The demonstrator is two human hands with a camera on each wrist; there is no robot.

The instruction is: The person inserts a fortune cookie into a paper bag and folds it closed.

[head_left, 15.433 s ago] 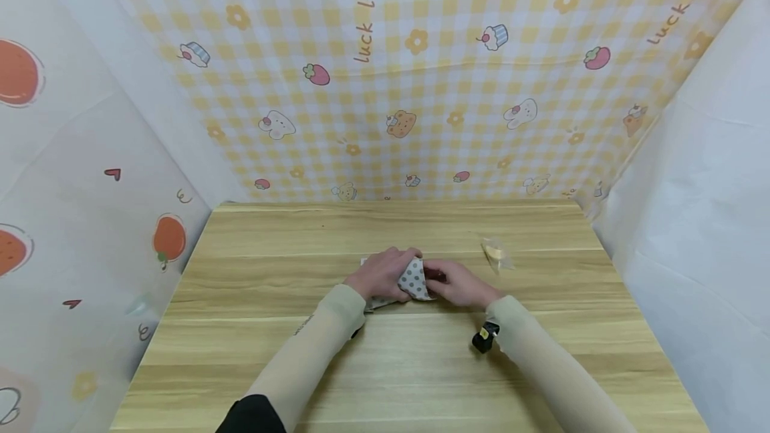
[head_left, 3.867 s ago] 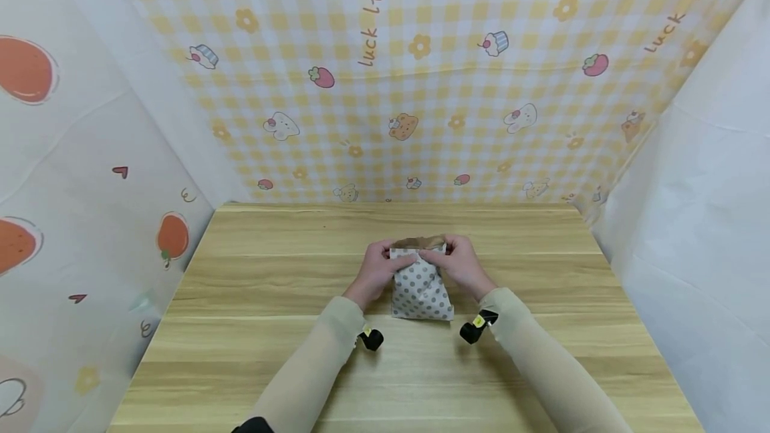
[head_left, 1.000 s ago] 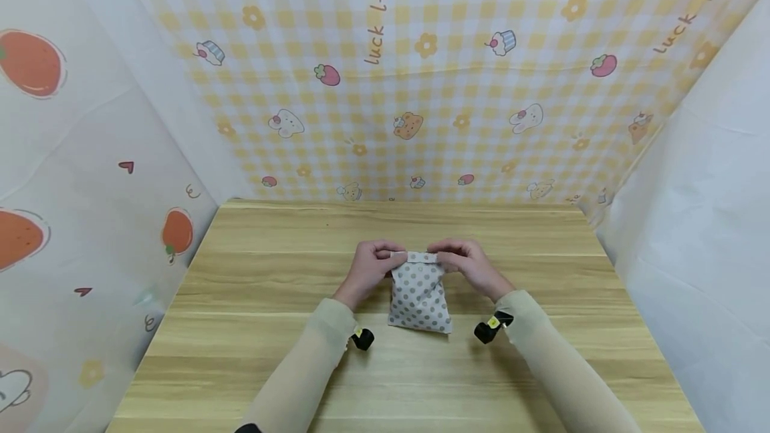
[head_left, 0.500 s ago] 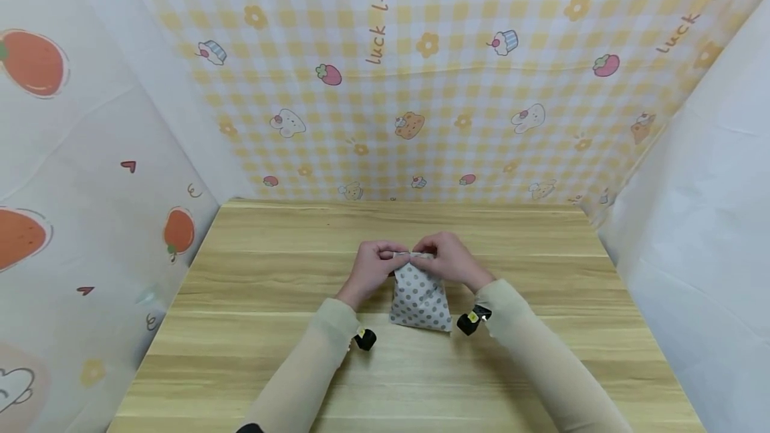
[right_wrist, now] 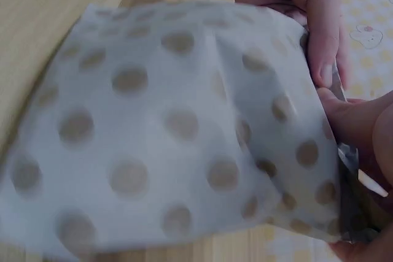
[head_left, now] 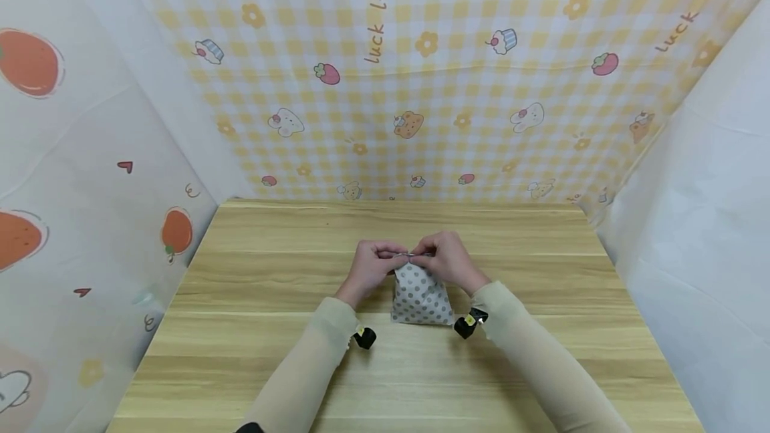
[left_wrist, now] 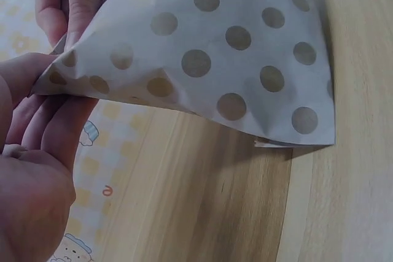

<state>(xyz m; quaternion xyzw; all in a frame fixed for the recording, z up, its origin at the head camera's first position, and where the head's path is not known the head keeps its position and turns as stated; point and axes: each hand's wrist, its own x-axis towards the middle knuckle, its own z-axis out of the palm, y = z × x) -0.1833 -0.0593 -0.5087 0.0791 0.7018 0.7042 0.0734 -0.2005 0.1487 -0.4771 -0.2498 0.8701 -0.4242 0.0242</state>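
A white paper bag (head_left: 421, 299) with grey-brown dots is held by its top edge in the middle of the wooden table. My left hand (head_left: 371, 269) pinches the top left part between thumb and fingers. Close beside it, my right hand (head_left: 448, 259) pinches the same folded edge, the thumbs nearly meeting. In the left wrist view the paper bag (left_wrist: 227, 47) bulges and narrows toward the pinched corner. The right wrist view has the paper bag (right_wrist: 159, 133) slightly blurred, with creases near the grip. What is inside cannot be seen.
The wooden table (head_left: 271, 366) runs back to a yellow checked cloth (head_left: 433, 99) with printed figures. White sheeting (head_left: 692, 232) hangs on the right, and a printed white sheet (head_left: 90, 232) on the left. A small black camera sits on each wrist.
Earlier a small clear packet lay on the table; it is out of sight now. The bag's mouth, open before, has been folded over. My right hand has slid left along the fold.
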